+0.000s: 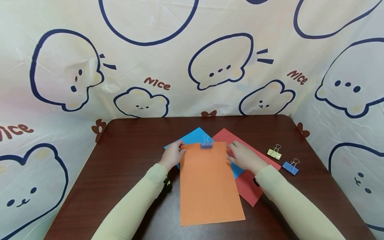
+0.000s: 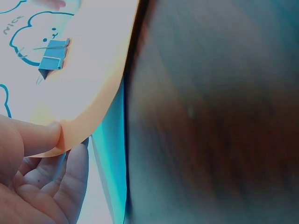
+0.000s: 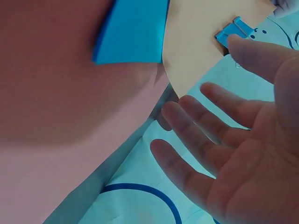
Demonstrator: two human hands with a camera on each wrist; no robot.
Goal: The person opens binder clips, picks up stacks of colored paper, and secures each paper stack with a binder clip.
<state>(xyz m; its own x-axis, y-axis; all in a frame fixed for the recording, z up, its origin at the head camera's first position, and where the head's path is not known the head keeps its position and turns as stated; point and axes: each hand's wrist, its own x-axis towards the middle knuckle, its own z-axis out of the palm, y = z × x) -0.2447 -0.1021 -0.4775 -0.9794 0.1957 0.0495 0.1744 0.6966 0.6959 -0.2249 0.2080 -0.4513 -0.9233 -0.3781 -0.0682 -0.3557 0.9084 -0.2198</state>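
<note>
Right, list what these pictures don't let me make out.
- Middle of the blue sheet: head view, covered by the orange sheet.
- Left part of the red sheet: head view, under the other sheets.
- Back of the clip: head view, behind the orange sheet.
- Tabletop grain: left wrist view, blurred.
- Sleeves' upper ends: head view, cut off by the bottom edge.
</note>
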